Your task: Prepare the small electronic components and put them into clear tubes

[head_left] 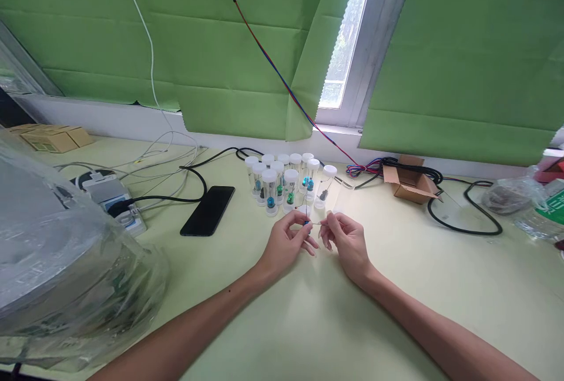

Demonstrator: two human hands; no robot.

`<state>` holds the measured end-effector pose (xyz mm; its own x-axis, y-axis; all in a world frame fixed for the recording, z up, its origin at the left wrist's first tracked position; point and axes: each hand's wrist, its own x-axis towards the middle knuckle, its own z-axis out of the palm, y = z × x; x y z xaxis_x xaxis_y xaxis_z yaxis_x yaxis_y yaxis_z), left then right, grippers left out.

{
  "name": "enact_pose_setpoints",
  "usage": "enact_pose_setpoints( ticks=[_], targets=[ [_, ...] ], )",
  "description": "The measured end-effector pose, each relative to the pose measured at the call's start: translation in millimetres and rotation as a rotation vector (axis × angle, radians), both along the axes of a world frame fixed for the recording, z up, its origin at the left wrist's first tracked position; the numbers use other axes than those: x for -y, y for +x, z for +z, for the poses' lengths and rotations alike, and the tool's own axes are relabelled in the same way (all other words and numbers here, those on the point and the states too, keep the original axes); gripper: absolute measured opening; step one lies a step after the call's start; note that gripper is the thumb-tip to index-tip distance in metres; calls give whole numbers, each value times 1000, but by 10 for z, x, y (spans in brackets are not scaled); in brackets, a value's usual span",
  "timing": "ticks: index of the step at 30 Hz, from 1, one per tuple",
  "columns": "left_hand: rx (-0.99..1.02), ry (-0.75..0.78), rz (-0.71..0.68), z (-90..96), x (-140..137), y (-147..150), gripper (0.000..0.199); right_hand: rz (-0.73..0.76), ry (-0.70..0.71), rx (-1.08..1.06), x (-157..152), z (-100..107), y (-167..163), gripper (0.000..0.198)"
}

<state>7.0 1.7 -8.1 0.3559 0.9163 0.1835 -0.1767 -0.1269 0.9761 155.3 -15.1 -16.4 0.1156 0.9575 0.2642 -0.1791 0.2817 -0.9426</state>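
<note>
While fingers [335, 225] pinch thin wire [316, 224] — clear, cylindrical vials [291, 186] stand.

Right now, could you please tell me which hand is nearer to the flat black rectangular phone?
Left: the left hand is right of the phone, apart from it; the right hand is farther right, beyond the left hand.

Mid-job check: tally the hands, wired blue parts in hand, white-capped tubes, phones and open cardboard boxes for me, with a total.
Hands: 2 (left hand, right hand)
Wired blue part in hand: 1
White-capped tubes: at least 10; they overlap, so the exact count is unclear
Phone: 1
Open cardboard box: 1
Total: at least 15
</note>
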Motion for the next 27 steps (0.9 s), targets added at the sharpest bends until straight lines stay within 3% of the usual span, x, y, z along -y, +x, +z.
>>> enact_pose_setpoints(
  ticks=[13, 27],
  targets=[
    [-58, 52, 14, -25, 11, -10, 20, 36, -83, -124, -7, -23, 7, 36],
    [-135, 71, 52, -15, 15, -26, 19, 129, -270, -334, -20, 11, 3, 37]
  ],
)
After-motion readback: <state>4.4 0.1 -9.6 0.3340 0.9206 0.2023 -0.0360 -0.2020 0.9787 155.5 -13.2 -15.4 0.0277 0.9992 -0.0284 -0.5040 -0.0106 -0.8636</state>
